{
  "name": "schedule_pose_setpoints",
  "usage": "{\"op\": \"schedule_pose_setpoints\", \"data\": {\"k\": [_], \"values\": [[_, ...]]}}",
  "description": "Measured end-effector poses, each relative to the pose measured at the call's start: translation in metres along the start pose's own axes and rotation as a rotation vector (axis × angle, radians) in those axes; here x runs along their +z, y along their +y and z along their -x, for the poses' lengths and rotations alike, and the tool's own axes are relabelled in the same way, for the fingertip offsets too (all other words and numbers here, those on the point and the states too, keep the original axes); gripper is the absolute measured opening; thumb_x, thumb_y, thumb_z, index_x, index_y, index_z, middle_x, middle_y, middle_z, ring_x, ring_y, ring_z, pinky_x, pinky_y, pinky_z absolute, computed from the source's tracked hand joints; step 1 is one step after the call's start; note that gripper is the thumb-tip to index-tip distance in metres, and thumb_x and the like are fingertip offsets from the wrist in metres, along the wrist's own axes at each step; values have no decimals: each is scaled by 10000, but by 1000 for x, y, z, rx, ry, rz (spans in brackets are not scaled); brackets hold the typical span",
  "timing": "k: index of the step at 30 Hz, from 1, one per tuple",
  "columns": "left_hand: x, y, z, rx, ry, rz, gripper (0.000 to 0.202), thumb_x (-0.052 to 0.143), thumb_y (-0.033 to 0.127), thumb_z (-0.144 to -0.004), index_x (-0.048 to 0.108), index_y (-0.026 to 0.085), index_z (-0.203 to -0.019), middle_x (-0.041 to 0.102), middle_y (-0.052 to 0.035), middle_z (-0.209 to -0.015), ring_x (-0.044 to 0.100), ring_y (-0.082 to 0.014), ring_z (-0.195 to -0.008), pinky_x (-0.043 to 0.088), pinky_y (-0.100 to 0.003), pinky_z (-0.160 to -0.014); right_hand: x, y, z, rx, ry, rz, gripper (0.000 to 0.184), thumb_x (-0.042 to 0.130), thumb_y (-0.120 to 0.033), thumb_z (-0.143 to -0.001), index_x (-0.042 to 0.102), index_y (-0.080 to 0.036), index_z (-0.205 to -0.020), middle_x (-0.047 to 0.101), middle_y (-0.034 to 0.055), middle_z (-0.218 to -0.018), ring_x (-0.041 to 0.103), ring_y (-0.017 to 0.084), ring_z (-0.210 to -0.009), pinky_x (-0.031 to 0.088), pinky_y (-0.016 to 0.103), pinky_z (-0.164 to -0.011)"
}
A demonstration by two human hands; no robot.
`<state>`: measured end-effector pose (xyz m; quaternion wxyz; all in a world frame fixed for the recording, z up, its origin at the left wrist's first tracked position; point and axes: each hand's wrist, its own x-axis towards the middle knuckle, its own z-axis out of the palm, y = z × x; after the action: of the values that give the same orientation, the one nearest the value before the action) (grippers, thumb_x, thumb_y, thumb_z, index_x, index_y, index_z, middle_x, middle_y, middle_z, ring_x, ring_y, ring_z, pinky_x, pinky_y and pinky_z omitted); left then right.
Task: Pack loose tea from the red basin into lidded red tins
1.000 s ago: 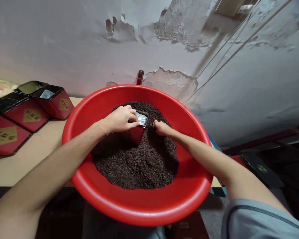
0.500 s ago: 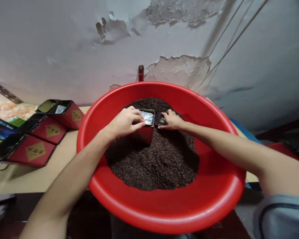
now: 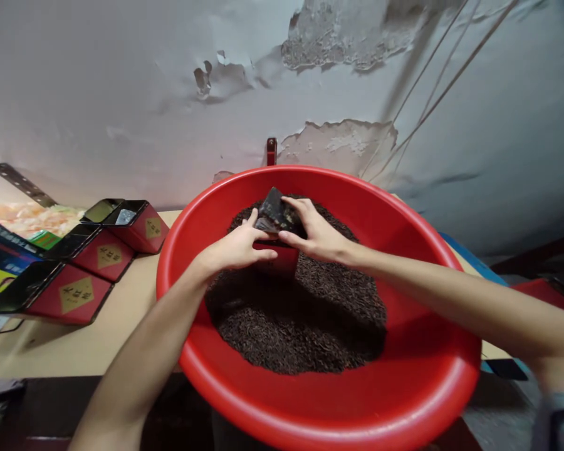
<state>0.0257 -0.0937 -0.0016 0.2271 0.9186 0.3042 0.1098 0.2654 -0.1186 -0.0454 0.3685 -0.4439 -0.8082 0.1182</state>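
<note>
A big red basin holds a heap of dark loose tea leaves. A small red tin stands in the heap near its far side. My left hand is wrapped round the tin's top from the left. My right hand grips a dark square lid, tilted over the tin's mouth with loose leaves on it.
Several open red tins with gold diamond labels lie in a row on the beige table at the left. Coloured packets lie beyond them. A peeling grey wall stands close behind the basin.
My right hand has lifted the dark lid out of the leaves and brought it over the tin, hiding the tin's foil-lined mouth. The view has shifted slightly.
</note>
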Motion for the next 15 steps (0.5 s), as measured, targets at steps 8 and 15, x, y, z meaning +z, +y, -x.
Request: {"op": "schedule_pose_setpoints", "data": {"k": [8,15], "values": [[-12,-28,-12,-534,164,965,205,424,297,-940,569,167,-1001,694,-113,-851,679,-186,-713,577,-329,-654,11,-13,-23,-13,-288,366,839,488,-677,-923,333,-172,-1575,427,240,-1449,496,421,-1285,444,631,-1069],[2,-20,-22,-780,414,824,292,622,225,-956,595,121,-1227,669,-63,-903,598,-108,-620,545,-232,-568,6,-42,-33,-17,-515,652,918,475,-687,-916,242,-144,-1618,403,292,-1500,514,491,-1246,502,632,-939]]}}
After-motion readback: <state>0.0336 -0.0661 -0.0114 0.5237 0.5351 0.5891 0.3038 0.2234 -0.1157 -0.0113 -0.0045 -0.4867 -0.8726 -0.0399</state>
